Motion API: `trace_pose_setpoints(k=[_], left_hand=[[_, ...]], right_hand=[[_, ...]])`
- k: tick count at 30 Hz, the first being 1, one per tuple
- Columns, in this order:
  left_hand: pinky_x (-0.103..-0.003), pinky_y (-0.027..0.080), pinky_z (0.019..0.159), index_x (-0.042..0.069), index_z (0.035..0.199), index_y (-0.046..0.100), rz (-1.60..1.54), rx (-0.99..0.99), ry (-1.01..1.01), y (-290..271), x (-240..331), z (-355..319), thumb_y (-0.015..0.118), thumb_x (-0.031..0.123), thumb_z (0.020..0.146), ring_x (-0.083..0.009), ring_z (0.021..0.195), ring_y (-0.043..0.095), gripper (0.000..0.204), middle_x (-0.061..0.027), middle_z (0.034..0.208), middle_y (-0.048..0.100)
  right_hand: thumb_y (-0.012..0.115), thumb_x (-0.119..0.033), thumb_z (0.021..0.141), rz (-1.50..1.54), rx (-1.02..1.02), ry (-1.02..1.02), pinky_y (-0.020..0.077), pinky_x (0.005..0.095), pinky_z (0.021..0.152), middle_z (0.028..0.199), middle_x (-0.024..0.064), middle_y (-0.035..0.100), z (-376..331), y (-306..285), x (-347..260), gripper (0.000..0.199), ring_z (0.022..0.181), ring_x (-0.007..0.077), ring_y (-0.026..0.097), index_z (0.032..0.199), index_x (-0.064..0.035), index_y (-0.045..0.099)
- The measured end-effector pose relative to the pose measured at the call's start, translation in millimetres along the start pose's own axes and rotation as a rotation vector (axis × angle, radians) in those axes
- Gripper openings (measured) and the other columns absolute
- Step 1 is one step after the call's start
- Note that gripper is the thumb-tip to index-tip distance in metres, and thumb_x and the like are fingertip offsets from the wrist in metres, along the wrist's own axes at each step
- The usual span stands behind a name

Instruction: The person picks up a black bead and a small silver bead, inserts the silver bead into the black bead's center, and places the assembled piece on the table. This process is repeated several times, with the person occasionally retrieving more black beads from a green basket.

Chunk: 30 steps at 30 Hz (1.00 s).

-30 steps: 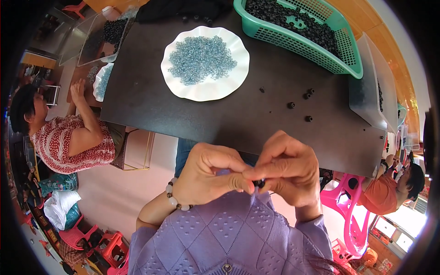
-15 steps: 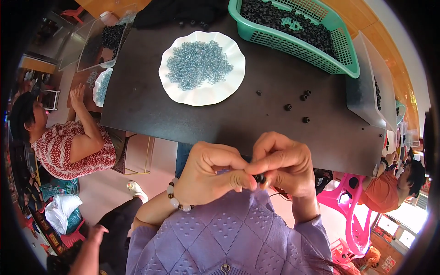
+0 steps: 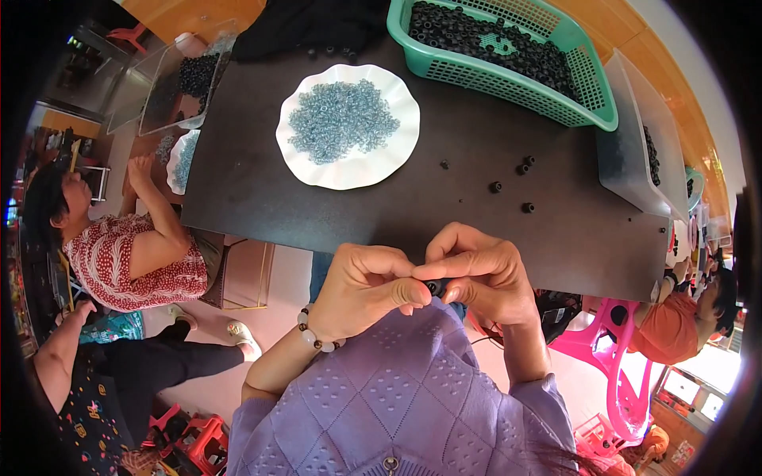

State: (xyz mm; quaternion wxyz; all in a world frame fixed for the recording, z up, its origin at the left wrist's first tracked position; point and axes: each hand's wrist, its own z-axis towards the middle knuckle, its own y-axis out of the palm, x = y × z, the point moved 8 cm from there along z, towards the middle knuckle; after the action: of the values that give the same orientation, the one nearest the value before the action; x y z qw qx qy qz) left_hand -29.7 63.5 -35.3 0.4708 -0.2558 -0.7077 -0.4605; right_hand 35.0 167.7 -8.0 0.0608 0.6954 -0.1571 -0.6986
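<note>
Both hands, left hand (image 3: 367, 287) and right hand (image 3: 484, 274), pinch one small black plastic ring (image 3: 433, 287) between closed fingertips above the dark table (image 3: 317, 206).

Plate (image 3: 397, 163) left of basket (image 3: 508, 83)

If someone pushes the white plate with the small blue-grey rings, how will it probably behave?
The white plate looks thin with a wavy rim, so it is probably light and would slide easily on the smooth dark table. The small rings lie in a loose heap, so a quick push or tilt would likely scatter them. The rim may flex if pinched.
</note>
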Motion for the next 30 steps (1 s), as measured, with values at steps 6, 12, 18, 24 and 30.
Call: trace_pose_setpoints(k=[6,12,18,24,30], left_hand=[[-0.020,0.046,0.054,-0.001,0.083,0.070,-0.017,-0.006,-0.003,4,-4,-2,0.074,0.016,0.081,-0.0080,0.060,0.060,0.018,-0.0060,0.072,0.065],[-0.022,0.049,0.053,-0.004,0.082,0.068,0.008,-0.015,-0.006,10,-4,-4,0.074,0.011,0.080,-0.0115,0.059,0.060,0.016,-0.0092,0.072,0.064],[-0.022,0.048,0.053,-0.003,0.080,0.068,0.034,0.025,0.021,10,-3,-4,0.074,0.012,0.079,-0.0110,0.059,0.060,0.016,-0.0085,0.071,0.064],[-0.023,0.050,0.056,-0.004,0.084,0.069,-0.005,0.034,-0.001,8,-15,-2,0.071,0.013,0.083,-0.0122,0.061,0.062,0.017,-0.0093,0.073,0.065],[-0.024,0.053,0.064,-0.003,0.094,0.069,-0.044,0.027,-0.023,7,-15,3,0.067,0.011,0.086,-0.0131,0.069,0.064,0.017,-0.0107,0.081,0.067]], right_hand=[[0.075,-0.013,0.074,-0.019,0.027,0.007,0.0399,0.0245,0.064,0.085,0.0058,0.056,-5,-2,1,0.027,0.075,0.0121,0.051,0.098,-0.0005,0.072],[0.075,-0.012,0.074,-0.079,0.043,-0.042,0.0411,0.0255,0.064,0.082,0.0054,0.057,-9,-1,-1,0.022,0.075,0.0142,0.051,0.093,-0.0002,0.073],[0.072,-0.008,0.077,-0.121,0.082,-0.062,0.0436,0.0263,0.066,0.083,0.0056,0.058,-10,-3,2,0.016,0.078,0.0145,0.052,0.090,0.0003,0.073],[0.065,0.001,0.082,-0.035,0.005,-0.054,0.0475,0.0258,0.078,0.093,0.0045,0.055,-14,-9,12,0.022,0.085,0.0122,0.056,0.103,-0.0035,0.070],[0.066,-0.013,0.085,0.014,0.070,-0.093,0.0435,0.0235,0.073,0.095,0.0059,0.056,-12,-15,16,0.021,0.083,0.0111,0.052,0.102,-0.0002,0.070]])
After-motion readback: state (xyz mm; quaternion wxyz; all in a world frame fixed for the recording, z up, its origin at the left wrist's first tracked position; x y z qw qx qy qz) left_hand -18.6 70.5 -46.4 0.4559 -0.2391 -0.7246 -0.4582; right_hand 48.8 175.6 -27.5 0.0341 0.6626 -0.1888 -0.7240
